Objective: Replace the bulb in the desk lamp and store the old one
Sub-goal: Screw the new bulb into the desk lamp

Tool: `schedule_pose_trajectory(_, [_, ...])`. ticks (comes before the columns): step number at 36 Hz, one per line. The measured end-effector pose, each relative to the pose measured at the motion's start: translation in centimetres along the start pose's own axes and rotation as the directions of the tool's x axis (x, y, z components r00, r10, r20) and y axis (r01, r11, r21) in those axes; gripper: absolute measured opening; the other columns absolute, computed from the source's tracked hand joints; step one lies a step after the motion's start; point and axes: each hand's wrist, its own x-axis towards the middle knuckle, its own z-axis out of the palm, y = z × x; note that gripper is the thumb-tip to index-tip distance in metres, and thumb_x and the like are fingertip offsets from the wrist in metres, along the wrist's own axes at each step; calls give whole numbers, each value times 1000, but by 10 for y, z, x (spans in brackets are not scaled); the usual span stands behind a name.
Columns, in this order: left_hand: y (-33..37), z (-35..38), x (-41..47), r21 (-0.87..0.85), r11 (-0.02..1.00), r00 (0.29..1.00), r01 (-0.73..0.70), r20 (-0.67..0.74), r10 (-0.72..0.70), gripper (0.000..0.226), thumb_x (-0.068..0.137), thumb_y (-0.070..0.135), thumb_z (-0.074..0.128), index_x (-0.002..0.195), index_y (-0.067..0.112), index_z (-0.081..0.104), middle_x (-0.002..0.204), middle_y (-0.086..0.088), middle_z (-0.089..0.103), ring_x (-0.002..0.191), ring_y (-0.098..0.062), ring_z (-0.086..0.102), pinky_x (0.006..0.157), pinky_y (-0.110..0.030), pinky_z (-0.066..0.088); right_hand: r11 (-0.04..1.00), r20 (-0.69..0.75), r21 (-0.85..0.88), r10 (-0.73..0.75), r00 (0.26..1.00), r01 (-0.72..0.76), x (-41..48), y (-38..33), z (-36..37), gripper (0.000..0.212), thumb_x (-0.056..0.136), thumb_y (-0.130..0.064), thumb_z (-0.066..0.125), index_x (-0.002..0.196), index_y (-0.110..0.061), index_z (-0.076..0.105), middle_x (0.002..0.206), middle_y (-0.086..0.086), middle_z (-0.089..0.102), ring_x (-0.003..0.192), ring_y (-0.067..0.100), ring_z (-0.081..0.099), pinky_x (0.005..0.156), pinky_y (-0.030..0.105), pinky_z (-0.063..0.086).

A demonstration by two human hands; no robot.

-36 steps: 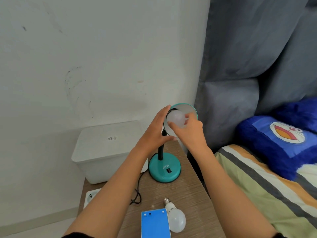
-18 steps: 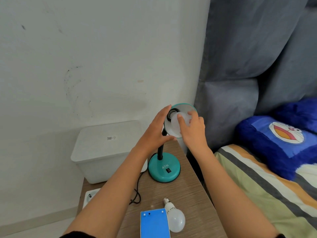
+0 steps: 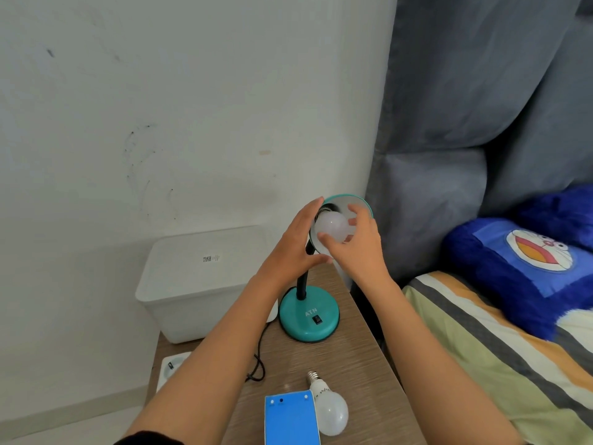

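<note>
With right hand (image 3: pixel 359 252) fingers gripping bulb (image 3: pixel 330 226), straight left hand (image 3: pixel 293 245) fingers brace lampshade (image 3: pixel 359 202)

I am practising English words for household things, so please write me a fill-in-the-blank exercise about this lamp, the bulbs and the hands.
1. The right hand grips the bulb inside the ____ of the lamp.
2. The spare bulb lies on the table beside a ____ box.
3. The white bin stands to the ____ of the lamp base.

Missing words: shade; blue; left.
</note>
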Motion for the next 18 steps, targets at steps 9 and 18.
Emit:
schedule_pose_trajectory(9, [-1, -1, 0, 5, 1000, 1000, -1, 1, 1, 101, 70, 19, 81, 146, 29, 15, 151, 7, 25, 132, 7, 22, 110, -16, 21, 1000, -29, 10, 7, 1000, -6, 3, 3, -2, 67, 78, -36, 70, 134, -17, 38, 132, 11, 48, 116, 26, 52, 96, 38, 47])
schedule_pose_trajectory(18, [-1, -1, -1, -6, 1000, 1000, 4, 4, -4, 102, 69, 17, 81, 146, 31, 15, 151, 8, 25, 134, 3, 23, 111, -19, 22, 1000, -53, 1, 9, 999, -9, 2, 2, -4, 44, 90, -38, 55, 129, -19, 47, 120, 14, 58, 101, 21, 57, 72, 17, 42])
